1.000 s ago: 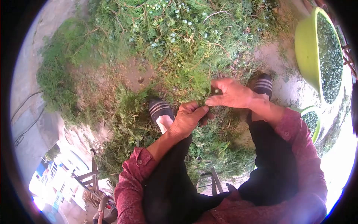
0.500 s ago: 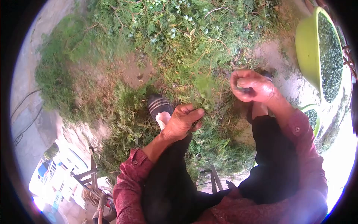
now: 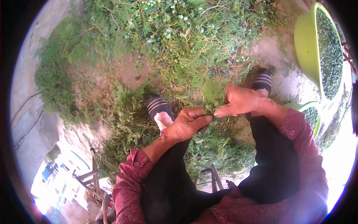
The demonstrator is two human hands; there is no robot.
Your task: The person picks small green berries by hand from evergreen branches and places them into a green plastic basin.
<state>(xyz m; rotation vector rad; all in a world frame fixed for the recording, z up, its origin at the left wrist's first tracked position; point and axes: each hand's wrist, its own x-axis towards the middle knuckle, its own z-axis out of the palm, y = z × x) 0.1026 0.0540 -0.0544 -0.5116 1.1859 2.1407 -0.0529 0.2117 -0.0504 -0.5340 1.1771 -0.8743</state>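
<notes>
My left hand (image 3: 187,124) pinches a leafy evergreen sprig (image 3: 213,92) between thumb and fingers, in front of my knees. The sprig's feathery green top points away from me. My right hand (image 3: 241,100) is at the sprig's base, its thumb tip close to my left thumb. The right fingers are curled, and what lies inside them is hidden. Beneath and beyond both hands spreads a pile of evergreen branches (image 3: 175,48), with small pale bluish-green cones among the far ones.
A large yellow-green basin (image 3: 306,44) full of small green cones stands at the far right. Nearer, a smaller green basin (image 3: 318,125) also holds cones. My striped shoes stand among the cuttings. Wooden legs (image 3: 93,168) and another person's arm (image 3: 106,203) appear lower left.
My right hand has swung left and down from beside the sprig to meet my left hand at its base. The left hand has shifted slightly right, still holding the sprig.
</notes>
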